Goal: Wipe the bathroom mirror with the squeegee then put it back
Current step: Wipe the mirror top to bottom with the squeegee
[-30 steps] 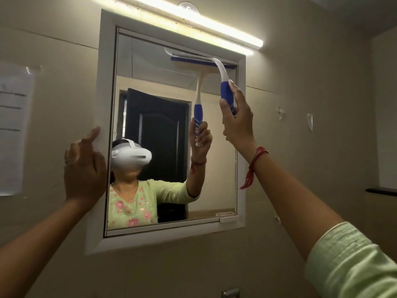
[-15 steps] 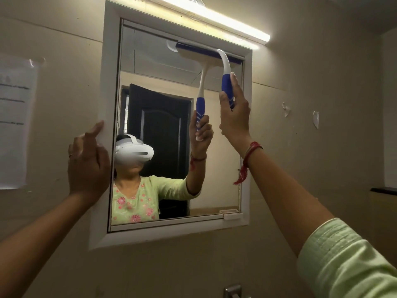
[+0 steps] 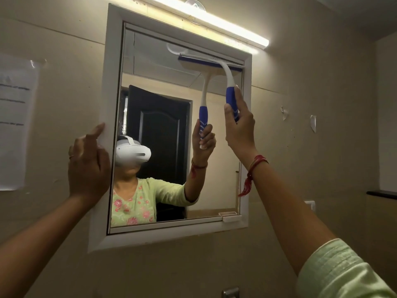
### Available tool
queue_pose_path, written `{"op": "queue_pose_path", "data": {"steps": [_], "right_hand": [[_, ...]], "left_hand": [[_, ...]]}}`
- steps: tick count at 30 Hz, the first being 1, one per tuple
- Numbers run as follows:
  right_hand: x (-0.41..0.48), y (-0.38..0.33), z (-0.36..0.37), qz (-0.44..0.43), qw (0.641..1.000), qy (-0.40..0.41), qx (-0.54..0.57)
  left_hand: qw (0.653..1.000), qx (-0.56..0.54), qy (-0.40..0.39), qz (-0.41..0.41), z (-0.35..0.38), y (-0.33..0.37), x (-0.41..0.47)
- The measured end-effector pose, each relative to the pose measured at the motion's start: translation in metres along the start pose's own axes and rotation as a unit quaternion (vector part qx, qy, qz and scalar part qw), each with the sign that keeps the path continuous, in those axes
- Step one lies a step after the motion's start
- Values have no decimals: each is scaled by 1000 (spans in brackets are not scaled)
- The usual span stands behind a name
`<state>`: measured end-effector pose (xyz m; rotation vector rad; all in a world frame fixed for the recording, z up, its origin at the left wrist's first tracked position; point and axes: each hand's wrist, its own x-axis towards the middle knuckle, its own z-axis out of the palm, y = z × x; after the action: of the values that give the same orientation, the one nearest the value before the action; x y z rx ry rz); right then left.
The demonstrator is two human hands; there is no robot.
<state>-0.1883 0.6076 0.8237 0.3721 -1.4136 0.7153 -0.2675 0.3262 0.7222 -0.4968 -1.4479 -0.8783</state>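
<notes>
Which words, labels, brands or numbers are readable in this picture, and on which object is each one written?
Nothing can be quoted as it reads.
Paper sheet taped to the wall, left of the mirror: several dark lines of text, too blurred to read.
Squeegee in the right hand: no brand or label visible.
Mirror frame, light bar, left hand: no text visible.

A pale green ribbed sleeve [image 3: 339,274] covers her right upper arm, the forearm bare below it. A red thread bracelet [image 3: 255,166] with a dangling tassel circles that wrist. Her left hand [image 3: 88,166] wears a thin ring [image 3: 72,156]; that arm shows no sleeve.
</notes>
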Motion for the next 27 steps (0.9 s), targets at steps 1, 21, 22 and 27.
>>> {"op": "queue_pose_path", "data": {"steps": [1,21,22,27], "right_hand": [[-2,1,-1,2,1000,-1,1],[-59,11,-19,22,999,-21,-22],[-63,12,-20,23,999,-22,-20],[-83,15,-24,22,999,-31,-9]], "left_hand": [[1000,-1,1,-2,0,0,0],[1000,1,-1,-12,0,0,0],[1000,1,0,-12,0,0,0],[1000,4,4,-7,1,0,-1]]}}
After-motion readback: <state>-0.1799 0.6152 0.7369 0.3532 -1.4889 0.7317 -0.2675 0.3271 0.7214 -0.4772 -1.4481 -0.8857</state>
